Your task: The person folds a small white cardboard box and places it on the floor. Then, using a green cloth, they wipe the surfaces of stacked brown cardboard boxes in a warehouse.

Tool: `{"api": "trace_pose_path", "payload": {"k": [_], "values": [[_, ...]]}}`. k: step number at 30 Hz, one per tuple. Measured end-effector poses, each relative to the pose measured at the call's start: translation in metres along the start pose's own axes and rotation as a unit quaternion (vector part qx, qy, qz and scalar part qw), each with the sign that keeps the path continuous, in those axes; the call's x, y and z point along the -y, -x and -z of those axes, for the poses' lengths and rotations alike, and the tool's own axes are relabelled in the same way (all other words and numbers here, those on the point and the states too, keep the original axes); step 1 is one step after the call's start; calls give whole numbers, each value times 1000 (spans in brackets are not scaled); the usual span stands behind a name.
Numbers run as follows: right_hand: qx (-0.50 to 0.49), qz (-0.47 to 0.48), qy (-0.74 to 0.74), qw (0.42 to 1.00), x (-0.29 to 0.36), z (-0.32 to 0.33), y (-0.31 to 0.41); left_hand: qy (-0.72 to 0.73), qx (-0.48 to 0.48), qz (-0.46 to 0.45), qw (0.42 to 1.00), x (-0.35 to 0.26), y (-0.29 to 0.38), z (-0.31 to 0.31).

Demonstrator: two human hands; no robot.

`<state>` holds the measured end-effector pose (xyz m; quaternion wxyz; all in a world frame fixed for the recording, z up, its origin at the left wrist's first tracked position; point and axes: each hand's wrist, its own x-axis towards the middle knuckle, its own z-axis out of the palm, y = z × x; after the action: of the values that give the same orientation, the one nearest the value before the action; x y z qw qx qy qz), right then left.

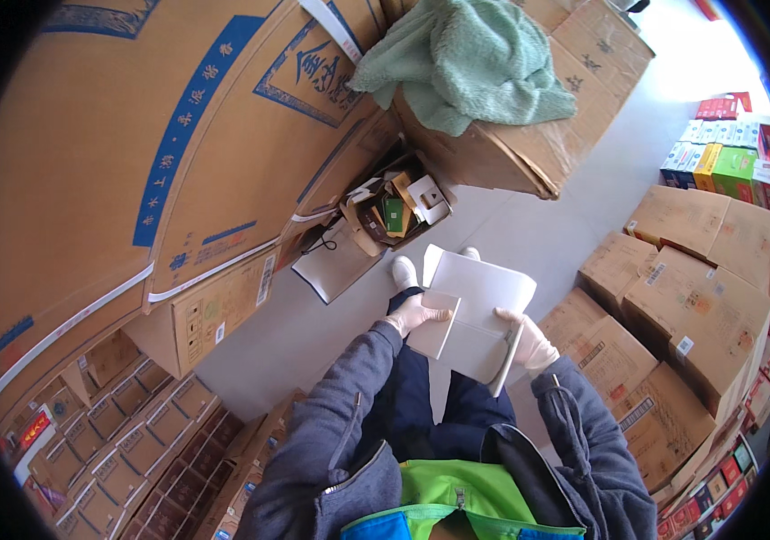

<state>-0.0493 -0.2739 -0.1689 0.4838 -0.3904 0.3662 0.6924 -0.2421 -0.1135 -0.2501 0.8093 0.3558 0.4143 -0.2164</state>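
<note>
A pale glove covers my left hand (416, 314), its thumb laid over a flat white panel (433, 341). My right hand (528, 342), gloved too, grips the right edge of a larger folded white sheet of card or plastic (486, 287). That sheet has a raised flap at its far left corner and a crease across its middle. The small panel overlaps its left side; whether the two are joined I cannot tell. Both pieces are held above my legs, and white shoes (404, 273) show beyond them.
An open carton (366, 226) of discarded packaging stands ahead, near a flattened board (334, 266) on the floor. A green towel (479, 61) lies on a large cardboard box (499, 158). Tall cartons (223, 148) rise at left; stacked boxes (692, 297) line the right.
</note>
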Motion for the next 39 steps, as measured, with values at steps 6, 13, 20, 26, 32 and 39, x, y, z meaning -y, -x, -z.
{"api": "trace_pose_path", "payload": {"k": [6,13,20,26,32,39], "values": [[-27,61,-12,998,-9,27,-53,-58,27,27,998,1,-42,56],[-89,185,-21,978,9,26,-81,-445,-229,-110,859,-54,-88,118],[-94,357,242,897,22,-11,-78,-527,-397,-25,751,-103,-102,154],[-98,411,436,795,34,-57,-80,-596,-325,-6,734,-53,-138,184],[-32,527,704,475,54,-106,-91,-691,-344,-148,618,-28,-157,206],[-32,566,738,365,65,-113,-98,-657,-314,-89,680,-80,-140,182]]}}
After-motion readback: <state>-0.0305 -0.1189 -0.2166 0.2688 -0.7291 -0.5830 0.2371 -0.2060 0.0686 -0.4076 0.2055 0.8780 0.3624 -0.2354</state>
